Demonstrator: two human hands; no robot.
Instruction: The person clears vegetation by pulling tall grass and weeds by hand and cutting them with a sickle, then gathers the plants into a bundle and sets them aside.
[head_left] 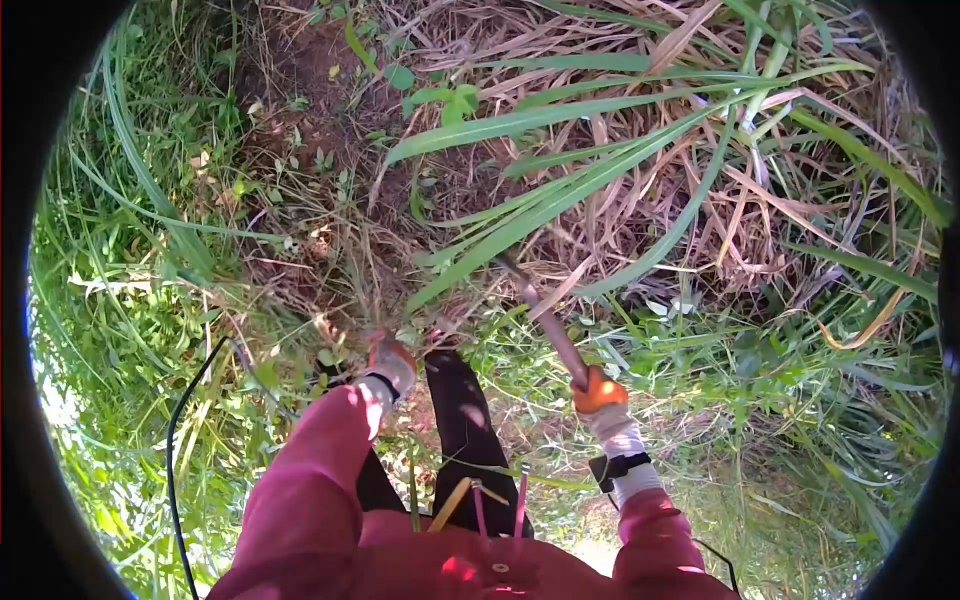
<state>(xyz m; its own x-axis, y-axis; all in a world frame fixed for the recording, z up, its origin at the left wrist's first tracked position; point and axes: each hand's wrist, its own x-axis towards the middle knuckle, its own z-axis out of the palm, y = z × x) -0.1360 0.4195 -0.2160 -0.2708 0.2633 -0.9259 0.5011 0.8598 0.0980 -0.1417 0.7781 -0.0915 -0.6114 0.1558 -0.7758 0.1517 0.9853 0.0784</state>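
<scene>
My right hand [600,392], in a white and orange glove, is closed around the wooden handle [556,335] of a tool. The handle slants up and left; its far end disappears among leaves and dry grass, so the tool's head cannot be made out. My left hand [393,364], in a similar glove, is low beside my leg with its fingers curled. It is at the lower edge of a tuft of dry stems [375,285], but whatever it grips is hidden. Long green blades [570,195] hang over the ground between the hands and a large grass clump [755,110].
Dry straw [640,215] lies thickly under the clump. Bare brown soil [310,85] shows at the upper left, with weeds [110,300] along the left side. My dark trouser leg [458,400] is between my arms. A black cord [175,440] loops at lower left.
</scene>
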